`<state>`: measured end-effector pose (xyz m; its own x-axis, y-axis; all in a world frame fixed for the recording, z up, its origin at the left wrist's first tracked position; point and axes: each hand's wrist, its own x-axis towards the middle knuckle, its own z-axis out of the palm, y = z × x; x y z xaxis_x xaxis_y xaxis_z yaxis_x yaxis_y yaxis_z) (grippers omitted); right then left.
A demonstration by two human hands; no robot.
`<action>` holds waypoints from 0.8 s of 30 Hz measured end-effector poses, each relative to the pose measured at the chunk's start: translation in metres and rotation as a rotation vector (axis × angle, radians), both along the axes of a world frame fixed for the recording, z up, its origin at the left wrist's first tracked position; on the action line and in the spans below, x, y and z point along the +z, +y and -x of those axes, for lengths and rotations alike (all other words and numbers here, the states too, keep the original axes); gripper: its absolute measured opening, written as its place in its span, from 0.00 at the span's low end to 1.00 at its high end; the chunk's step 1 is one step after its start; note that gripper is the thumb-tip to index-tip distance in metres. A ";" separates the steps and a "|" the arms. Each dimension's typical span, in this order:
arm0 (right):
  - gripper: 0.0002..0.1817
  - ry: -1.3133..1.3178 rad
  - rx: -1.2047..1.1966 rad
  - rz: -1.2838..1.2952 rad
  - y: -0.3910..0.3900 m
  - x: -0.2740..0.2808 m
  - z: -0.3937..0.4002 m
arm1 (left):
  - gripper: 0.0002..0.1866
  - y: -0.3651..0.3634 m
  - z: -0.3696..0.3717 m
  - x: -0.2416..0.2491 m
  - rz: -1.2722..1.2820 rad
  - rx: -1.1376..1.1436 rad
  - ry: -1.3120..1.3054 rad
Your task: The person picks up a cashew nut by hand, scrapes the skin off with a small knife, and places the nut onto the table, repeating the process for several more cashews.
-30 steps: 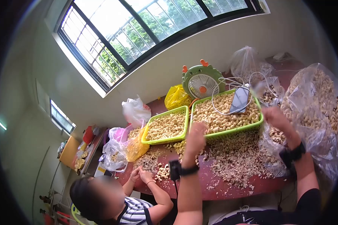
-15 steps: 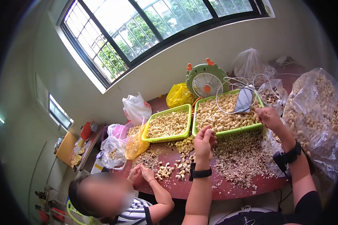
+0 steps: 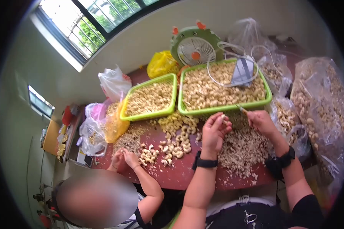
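Observation:
My left hand (image 3: 215,132) is raised over the table's front, fingers curled with a pale cashew (image 3: 222,116) pinched at the fingertips. To its right, my right hand (image 3: 260,121) is closed round a small knife (image 3: 241,109) whose blade points up and left. Both hands are in front of the large green basket (image 3: 225,111), which is full of cashews. Below them lies a heap of brown husk bits (image 3: 242,152). Loose cashews (image 3: 177,147) are spread on the red table (image 3: 160,175), left of my left hand.
Another person's hands (image 3: 124,157) meet at the table's left edge. A smaller green basket (image 3: 149,115) of cashews, a fan (image 3: 196,49), a phone (image 3: 242,71) with a white cable, a yellow bag (image 3: 162,65) and a large clear bag (image 3: 321,110) of nuts stand around.
The view has shifted, so the table appears higher and further left. My right hand has come away from the large basket's edge, and the knife now shows. My left hand's fingers have turned more open to view.

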<state>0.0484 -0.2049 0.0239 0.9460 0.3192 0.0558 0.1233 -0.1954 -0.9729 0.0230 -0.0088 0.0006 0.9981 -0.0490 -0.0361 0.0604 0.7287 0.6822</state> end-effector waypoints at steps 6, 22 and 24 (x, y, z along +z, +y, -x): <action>0.25 0.094 0.072 -0.041 0.013 -0.001 0.006 | 0.11 -0.004 0.001 0.000 0.006 0.038 -0.049; 0.23 0.104 0.085 -0.017 0.024 -0.013 0.006 | 0.09 -0.007 0.004 -0.001 0.104 0.033 -0.067; 0.23 0.102 0.074 -0.016 0.023 -0.015 0.006 | 0.11 -0.007 0.003 -0.003 0.101 0.038 -0.057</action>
